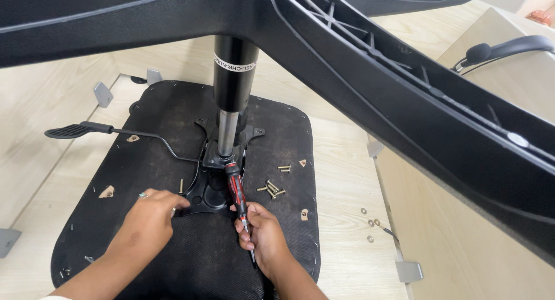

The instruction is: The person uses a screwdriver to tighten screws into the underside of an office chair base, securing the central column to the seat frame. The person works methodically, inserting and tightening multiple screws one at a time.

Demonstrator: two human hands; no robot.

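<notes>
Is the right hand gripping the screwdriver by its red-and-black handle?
No, the right hand pinches the metal shaft of the screwdriver; the handle sticks up free above it.

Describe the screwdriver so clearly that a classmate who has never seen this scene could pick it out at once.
Start at the upturned black seat pad on the pale wooden floor, with its metal mounting plate in the middle. Beside that plate, the right hand grips the screwdriver. Its red-and-black striped handle sets it apart from the loose brass-coloured screws nearby.
</notes>
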